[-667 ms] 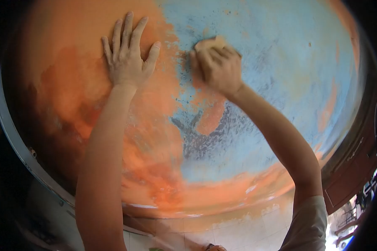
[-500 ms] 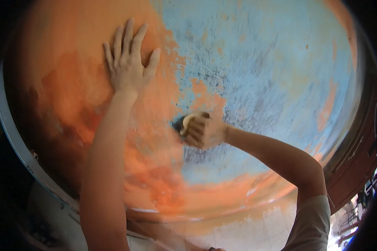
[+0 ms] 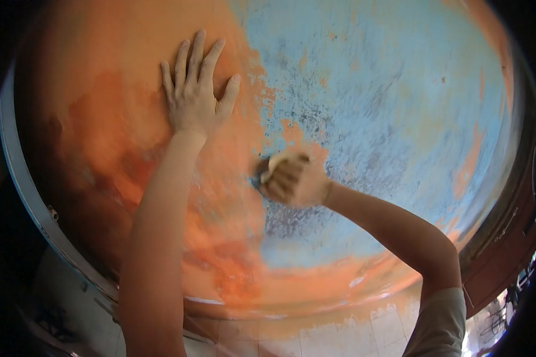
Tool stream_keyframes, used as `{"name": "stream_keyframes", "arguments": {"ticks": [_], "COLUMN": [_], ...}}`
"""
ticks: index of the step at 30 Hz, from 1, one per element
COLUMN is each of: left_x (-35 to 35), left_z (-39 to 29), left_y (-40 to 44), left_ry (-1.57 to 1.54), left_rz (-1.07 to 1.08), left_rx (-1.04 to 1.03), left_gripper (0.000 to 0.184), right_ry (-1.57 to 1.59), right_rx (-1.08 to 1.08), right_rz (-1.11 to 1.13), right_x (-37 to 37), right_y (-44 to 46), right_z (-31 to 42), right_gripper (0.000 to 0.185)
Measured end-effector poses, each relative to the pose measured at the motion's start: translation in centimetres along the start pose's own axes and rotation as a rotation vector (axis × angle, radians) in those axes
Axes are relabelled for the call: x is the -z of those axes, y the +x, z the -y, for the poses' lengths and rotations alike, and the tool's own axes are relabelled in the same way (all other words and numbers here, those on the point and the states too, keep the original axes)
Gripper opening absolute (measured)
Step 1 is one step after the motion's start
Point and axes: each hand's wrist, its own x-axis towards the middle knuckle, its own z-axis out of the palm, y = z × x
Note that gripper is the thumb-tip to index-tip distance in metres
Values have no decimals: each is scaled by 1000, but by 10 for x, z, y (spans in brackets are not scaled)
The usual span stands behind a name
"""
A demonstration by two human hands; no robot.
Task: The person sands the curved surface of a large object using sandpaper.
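A large curved panel (image 3: 363, 83) fills most of the view, its left part orange and its right part worn blue with dark scuffs. Flat on the orange side rests my left hand (image 3: 196, 98), fingers spread, holding nothing. Near the border of the two colours, my right hand (image 3: 301, 178) is closed around a folded piece of sandpaper (image 3: 275, 165), pale yellowish with a dark side, pressed to the surface. Motion blurs this hand, and its fingers partly cover the sandpaper.
A pale metal rim (image 3: 27, 184) curves along the panel's left edge. Below the panel lies a light tiled floor (image 3: 333, 342). A dark reddish surface (image 3: 494, 256) stands at the right, with blurred clutter at the lower right corner.
My right hand has slid slightly up the panel with the sandpaper. My left hand stays on the same orange area. The whole view has shifted a little.
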Motion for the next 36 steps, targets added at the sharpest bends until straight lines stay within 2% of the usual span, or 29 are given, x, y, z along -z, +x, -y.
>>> {"name": "stream_keyframes", "arguments": {"ticks": [1, 3, 7, 9, 11, 12, 14, 16, 19, 20, 22, 24, 25, 27, 28, 31, 32, 33, 35, 36], "left_x": [0, 0, 0, 2, 2, 3, 2, 3, 2, 0, -1, -2, -2, -3, -3, -2, -1, -2, -2, -3], "left_z": [-1, 0, -1, -2, -4, -3, -3, -3, -2, -2, -1, -1, -2, 0, 0, -1, -2, -2, -3, -2], "left_y": [0, 2, -2, 1, 0, 1, 2, 0, 0, 1, -3, -4, -4, -2, 0, -3, -4, -4, -4, -3], "left_ry": [-1, 4, 1, -18, -19, -16, 6, 14, 6, -2, -5, -25, -25, 0, 10, 10, -2, -13, -4, 14], "left_rz": [-3, -3, 5, -21, -13, -19, -8, 10, 10, 8, 20, 16, 15, 8, -4, 40, 35, 24, 18, 22], "left_rx": [-2, -9, -5, -15, -13, -14, -9, 8, 11, 10, 17, 25, 32, 18, 17, 47, 43, 38, 43, 33], "left_gripper": [61, 61, 61, 61, 61, 61, 61, 61, 61, 61, 61, 62, 62, 62, 62, 61, 61, 61, 62, 62], "right_ry": [-4, 158, -54, -103, -203, -6, -99, 18, 137, 44, -36, -163, -159, -301, -148, -10, 73, 75, 90, 79], "right_rx": [0, 209, -31, -105, -407, -334, -51, 199, 188, 150, -2, -224, -220, -475, -424, -46, 69, 76, 253, 117], "right_rz": [-1, 129, -141, -199, -170, -218, -65, 45, -9, -165, -160, -320, -316, -291, -213, -134, 30, 39, 90, -49], "right_x": [3, 8, 19, 22, 21, 5, 5, 2, 7, 5, 15, 18, 19, 20, 13, -3, 1, 5, 11, 11], "right_y": [-1, -3, 38, 48, 48, 28, 5, -13, -1, 11, 29, 44, 44, 46, 39, -7, -26, -30, -28, -24], "right_z": [-5, -19, -82, -83, -66, -56, -6, 13, -18, -38, -83, -110, -106, -84, -65, 8, 24, 21, 11, -8], "right_gripper": [16, 16, 25, 31, 25, 22, 27, 31, 35, 34, 34, 27, 27, 23, 24, 26, 25, 25, 27, 29]}}
